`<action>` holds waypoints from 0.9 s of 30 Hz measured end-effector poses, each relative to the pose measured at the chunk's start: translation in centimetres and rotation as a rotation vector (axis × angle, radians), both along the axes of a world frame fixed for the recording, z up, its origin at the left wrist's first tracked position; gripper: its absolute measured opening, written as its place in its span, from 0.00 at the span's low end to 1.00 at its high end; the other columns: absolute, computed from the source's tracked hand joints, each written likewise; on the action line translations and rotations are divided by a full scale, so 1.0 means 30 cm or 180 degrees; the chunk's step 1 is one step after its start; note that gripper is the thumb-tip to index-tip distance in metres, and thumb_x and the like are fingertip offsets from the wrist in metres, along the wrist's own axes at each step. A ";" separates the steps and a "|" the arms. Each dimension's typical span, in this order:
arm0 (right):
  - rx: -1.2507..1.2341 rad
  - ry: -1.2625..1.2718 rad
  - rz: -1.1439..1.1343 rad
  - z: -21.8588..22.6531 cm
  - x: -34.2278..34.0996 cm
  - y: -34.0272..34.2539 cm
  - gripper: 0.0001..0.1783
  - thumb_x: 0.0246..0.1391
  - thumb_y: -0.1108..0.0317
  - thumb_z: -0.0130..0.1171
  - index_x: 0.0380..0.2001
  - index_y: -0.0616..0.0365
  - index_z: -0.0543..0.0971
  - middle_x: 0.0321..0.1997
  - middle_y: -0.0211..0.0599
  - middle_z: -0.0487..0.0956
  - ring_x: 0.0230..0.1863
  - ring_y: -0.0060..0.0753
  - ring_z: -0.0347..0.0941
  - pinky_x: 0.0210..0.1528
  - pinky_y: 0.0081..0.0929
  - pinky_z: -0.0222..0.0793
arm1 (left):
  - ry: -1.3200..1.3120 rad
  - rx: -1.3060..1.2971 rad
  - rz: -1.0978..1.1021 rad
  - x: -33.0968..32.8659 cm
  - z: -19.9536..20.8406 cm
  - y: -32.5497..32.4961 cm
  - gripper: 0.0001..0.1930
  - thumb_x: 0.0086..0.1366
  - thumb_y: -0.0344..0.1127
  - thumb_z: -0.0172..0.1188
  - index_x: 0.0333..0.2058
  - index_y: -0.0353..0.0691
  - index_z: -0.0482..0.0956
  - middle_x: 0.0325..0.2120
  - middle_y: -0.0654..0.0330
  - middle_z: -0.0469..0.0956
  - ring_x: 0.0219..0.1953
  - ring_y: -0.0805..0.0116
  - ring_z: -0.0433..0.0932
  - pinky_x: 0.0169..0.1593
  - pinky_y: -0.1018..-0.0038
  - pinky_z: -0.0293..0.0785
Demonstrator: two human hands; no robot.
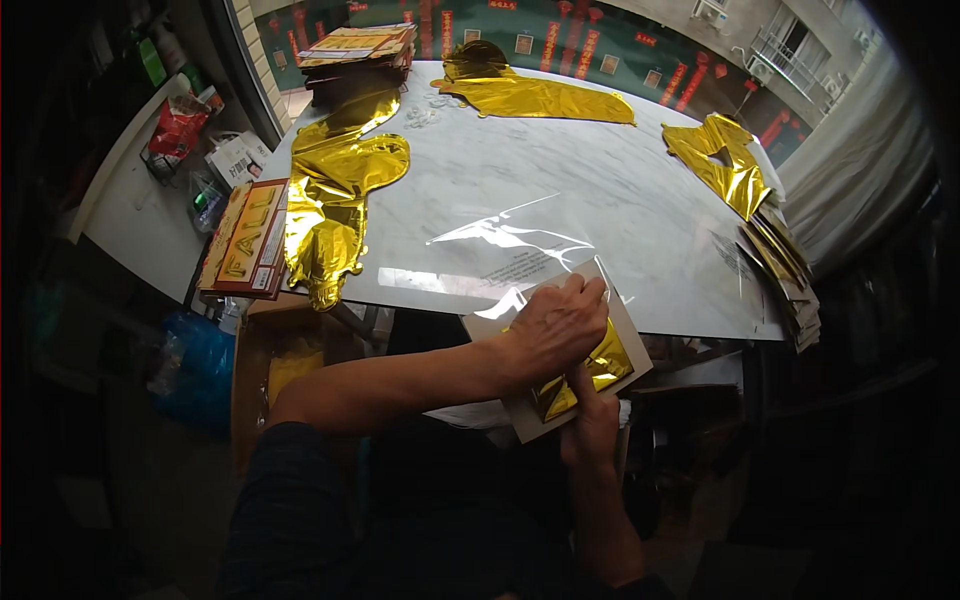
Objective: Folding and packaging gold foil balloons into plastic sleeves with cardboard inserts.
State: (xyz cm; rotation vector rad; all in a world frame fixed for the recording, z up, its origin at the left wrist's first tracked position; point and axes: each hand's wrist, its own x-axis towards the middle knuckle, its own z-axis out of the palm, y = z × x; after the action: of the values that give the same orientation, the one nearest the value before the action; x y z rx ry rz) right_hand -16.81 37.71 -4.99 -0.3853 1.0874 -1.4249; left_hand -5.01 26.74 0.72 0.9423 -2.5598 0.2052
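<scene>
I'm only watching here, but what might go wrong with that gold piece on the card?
The card juts past the near edge of the table, so it might tip or slip if the left hand and right hand ease off. The gold foil on it already looks wrinkled and could crease further. The shiny clear film might snag or crumple too.

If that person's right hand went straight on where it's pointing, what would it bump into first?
Probably the left hand, just ahead of the right hand. One picture doesn't show depth clearly, so it might slip underneath instead.
</scene>
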 end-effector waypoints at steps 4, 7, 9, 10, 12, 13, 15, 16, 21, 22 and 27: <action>0.0007 0.0295 -0.0007 0.040 -0.045 0.067 0.17 0.68 0.62 0.63 0.46 0.69 0.80 0.42 0.39 0.84 0.39 0.25 0.81 0.41 0.26 0.81 | 0.0027 0.0088 0.0005 0.010 0.001 -0.004 0.09 0.58 0.31 0.62 0.34 0.31 0.77 0.33 0.54 0.75 0.35 0.65 0.79 0.32 0.73 0.78; 0.0136 0.1075 0.0345 0.014 -0.075 0.098 0.19 0.70 0.58 0.60 0.43 0.68 0.81 0.40 0.39 0.84 0.37 0.26 0.83 0.36 0.25 0.83 | -0.0029 0.0060 0.0019 0.014 0.011 -0.002 0.07 0.58 0.31 0.61 0.32 0.33 0.77 0.33 0.55 0.75 0.34 0.64 0.79 0.32 0.72 0.79; 0.0122 0.1022 0.0210 0.022 -0.070 0.091 0.18 0.68 0.59 0.62 0.38 0.68 0.82 0.36 0.38 0.84 0.33 0.26 0.83 0.35 0.26 0.84 | -0.0040 0.0113 -0.0001 0.016 0.011 -0.004 0.07 0.58 0.31 0.61 0.32 0.34 0.76 0.32 0.55 0.75 0.35 0.64 0.80 0.32 0.72 0.79; 0.0163 0.0971 0.0254 0.028 -0.071 0.087 0.18 0.68 0.59 0.62 0.38 0.68 0.82 0.36 0.37 0.84 0.33 0.26 0.82 0.35 0.25 0.84 | -0.0003 0.0143 -0.0027 0.018 0.012 -0.007 0.06 0.59 0.31 0.61 0.32 0.34 0.77 0.31 0.55 0.75 0.35 0.63 0.80 0.32 0.71 0.79; 0.0206 0.0910 0.0288 0.031 -0.075 0.084 0.18 0.67 0.59 0.63 0.38 0.68 0.82 0.36 0.37 0.84 0.33 0.25 0.82 0.36 0.25 0.84 | 0.0024 0.0176 -0.0064 0.019 0.016 -0.013 0.06 0.59 0.31 0.61 0.32 0.35 0.77 0.31 0.55 0.75 0.35 0.63 0.80 0.33 0.70 0.80; 0.0188 0.0901 0.0292 0.032 -0.077 0.084 0.17 0.67 0.60 0.63 0.38 0.68 0.82 0.35 0.37 0.84 0.33 0.25 0.82 0.36 0.25 0.84 | -0.0050 0.0224 -0.0109 0.019 0.020 -0.016 0.07 0.59 0.31 0.61 0.34 0.34 0.78 0.32 0.55 0.75 0.36 0.62 0.80 0.33 0.70 0.80; 0.0171 0.0885 0.0297 0.029 -0.078 0.083 0.17 0.67 0.60 0.64 0.38 0.68 0.83 0.35 0.37 0.84 0.33 0.26 0.82 0.36 0.24 0.84 | -0.0132 0.0274 -0.0154 0.019 0.018 -0.019 0.07 0.59 0.31 0.61 0.35 0.34 0.78 0.33 0.55 0.76 0.37 0.62 0.80 0.34 0.69 0.80; 0.0134 0.0859 0.0287 0.026 -0.078 0.083 0.17 0.67 0.60 0.64 0.38 0.68 0.83 0.35 0.37 0.84 0.33 0.25 0.82 0.34 0.24 0.83 | -0.0044 0.0276 -0.0284 0.020 0.011 -0.019 0.09 0.59 0.31 0.61 0.37 0.34 0.79 0.34 0.55 0.76 0.37 0.62 0.80 0.35 0.69 0.80; 0.0151 0.0737 0.0125 0.024 -0.061 0.085 0.17 0.66 0.61 0.65 0.38 0.70 0.84 0.35 0.41 0.86 0.32 0.26 0.83 0.32 0.22 0.82 | 0.0034 0.0300 -0.0510 0.013 0.025 -0.009 0.12 0.60 0.32 0.62 0.41 0.32 0.79 0.36 0.55 0.76 0.39 0.60 0.80 0.38 0.68 0.81; 0.0155 0.0746 0.0110 0.028 -0.057 0.085 0.17 0.66 0.61 0.65 0.38 0.71 0.84 0.35 0.41 0.86 0.32 0.26 0.83 0.31 0.22 0.82 | 0.0008 0.0314 -0.0367 0.013 0.033 -0.007 0.12 0.60 0.32 0.62 0.41 0.32 0.79 0.36 0.55 0.76 0.40 0.60 0.80 0.39 0.68 0.80; 0.0091 0.0813 0.0165 0.018 -0.053 0.087 0.18 0.66 0.61 0.65 0.38 0.71 0.84 0.35 0.40 0.86 0.32 0.26 0.82 0.31 0.23 0.82 | -0.0053 0.0226 -0.0140 -0.008 0.049 -0.008 0.12 0.57 0.32 0.63 0.38 0.30 0.79 0.34 0.54 0.76 0.39 0.61 0.80 0.39 0.68 0.79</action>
State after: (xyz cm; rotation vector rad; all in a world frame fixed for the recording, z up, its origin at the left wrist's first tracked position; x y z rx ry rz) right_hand -18.40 40.33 -4.44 -0.5826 1.2921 -1.3375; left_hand -5.27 26.50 2.19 0.9124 -2.6158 0.1109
